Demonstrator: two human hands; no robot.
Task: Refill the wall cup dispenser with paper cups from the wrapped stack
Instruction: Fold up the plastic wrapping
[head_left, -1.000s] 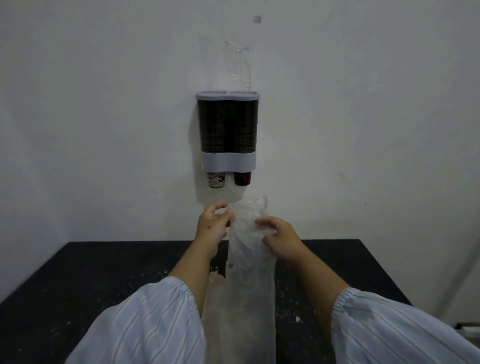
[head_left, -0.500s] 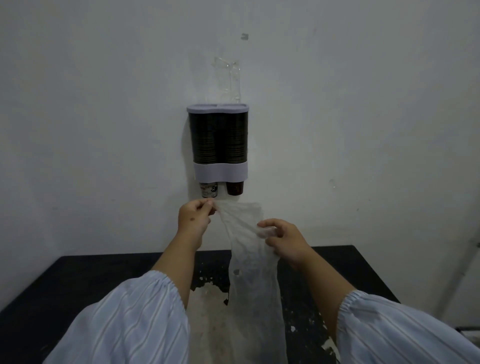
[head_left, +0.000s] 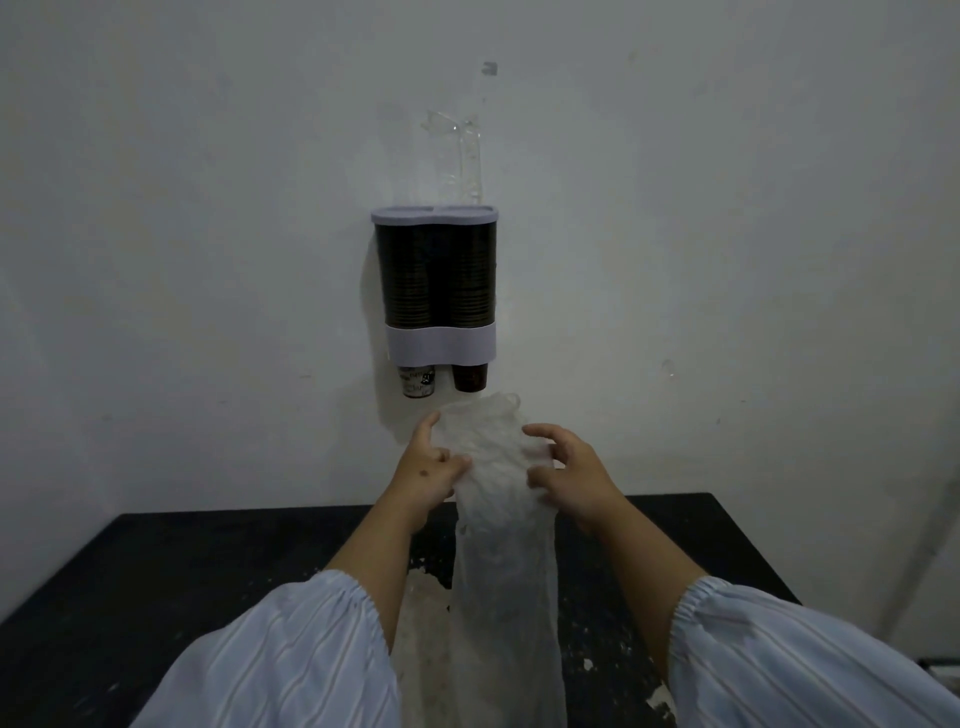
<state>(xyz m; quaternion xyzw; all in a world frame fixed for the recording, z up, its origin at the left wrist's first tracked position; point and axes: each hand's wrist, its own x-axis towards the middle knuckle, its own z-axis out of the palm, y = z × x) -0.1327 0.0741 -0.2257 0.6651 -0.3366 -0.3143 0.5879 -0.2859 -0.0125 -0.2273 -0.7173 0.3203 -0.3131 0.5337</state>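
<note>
A pale wall (head_left: 208, 260) fills most of the view; below it lies a black table (head_left: 182, 582) with worn, whitish patches; a long clear plastic wrapper (head_left: 501, 571) rises from the table's near edge to just under the dispenser; the two-tube wall cup dispenser (head_left: 436, 291), packed with dark cups, hangs above, one cup base poking from each tube; the left hand (head_left: 423, 475) and right hand (head_left: 569, 475) flank the wrapper's crumpled top, curled fingers clutching the plastic from either side; striped sleeves cover both forearms.
</note>
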